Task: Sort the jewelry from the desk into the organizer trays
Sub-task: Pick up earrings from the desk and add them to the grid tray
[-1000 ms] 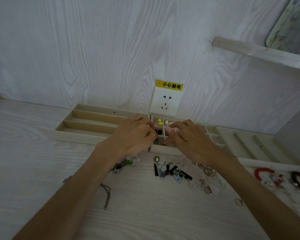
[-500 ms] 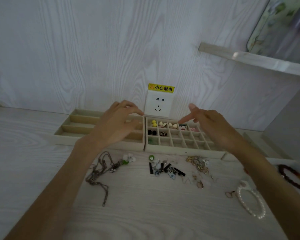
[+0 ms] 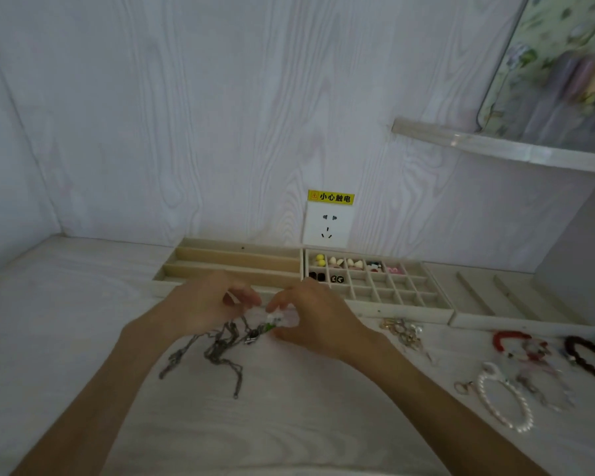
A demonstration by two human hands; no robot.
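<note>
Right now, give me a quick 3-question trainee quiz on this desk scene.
1. True or false: the pearl bracelet already lies in the grid tray.
2. What are the left hand and right hand working on? A) chain necklace B) dark bead bracelet C) wall socket
3. Fill in: the yellow beads sit in the grid tray's far ____ corner.

Key: 1 false, it lies on the desk; 2 A; 3 left.

Single head-worn view, angled forward and down, close over desk (image 3: 83, 338), facing wall (image 3: 186, 115)
</note>
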